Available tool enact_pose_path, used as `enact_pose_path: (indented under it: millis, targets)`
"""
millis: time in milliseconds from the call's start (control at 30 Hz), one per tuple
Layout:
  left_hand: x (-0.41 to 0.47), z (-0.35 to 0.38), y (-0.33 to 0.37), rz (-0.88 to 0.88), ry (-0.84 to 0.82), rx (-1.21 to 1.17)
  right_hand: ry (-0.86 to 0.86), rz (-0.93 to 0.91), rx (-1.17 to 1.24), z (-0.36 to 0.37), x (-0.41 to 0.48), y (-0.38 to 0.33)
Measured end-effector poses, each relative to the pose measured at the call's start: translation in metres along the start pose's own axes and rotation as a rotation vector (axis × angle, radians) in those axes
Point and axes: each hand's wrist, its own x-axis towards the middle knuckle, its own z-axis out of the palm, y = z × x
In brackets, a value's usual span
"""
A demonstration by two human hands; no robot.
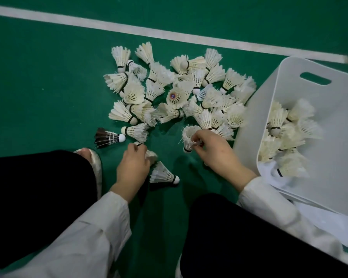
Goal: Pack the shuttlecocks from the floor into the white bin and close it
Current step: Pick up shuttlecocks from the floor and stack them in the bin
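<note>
**Both hands lifting shuttlecocks off the court, the bin part filled**

The green floor [48,97] carries the open white bin [342,97] at three o'clock, with several shuttlecocks already inside. The pile of shuttlecocks [175,93] sprawls at twelve, right up against the bin's wall. Near centre, toward four, the right hand [215,149] pinches a frayed shuttlecock [188,137] by its feathers. At eight, the left hand [134,161] curls its fingers over a second shuttlecock [152,155]. They look featherlight and easily crushed, so I judge the cork base a safer hold than the feather tips.
</note>
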Motion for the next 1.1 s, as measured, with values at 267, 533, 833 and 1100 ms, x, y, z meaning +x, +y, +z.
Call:
enact_pose_path:
  millis: [267, 533, 833, 1100]
  targets:
    - [0.02, -0.018, 0.014, 0.114, 0.047, -0.074, 0.032, -0.001, 0.017, -0.001, 0.005, 0.0]
    - [0.034, -0.031, 0.02, 0.276, -0.23, 0.525, 0.032, -0.007, 0.005, -0.002, 0.006, 0.001]
    - [0.048, -0.031, 0.03, 0.338, -0.257, 0.681, 0.06, 0.007, 0.02, -0.003, 0.01, 0.002]
    - [0.026, -0.056, 0.067, 0.329, -0.027, 0.097, 0.179, 0.026, 0.127, -0.02, 0.009, -0.002]
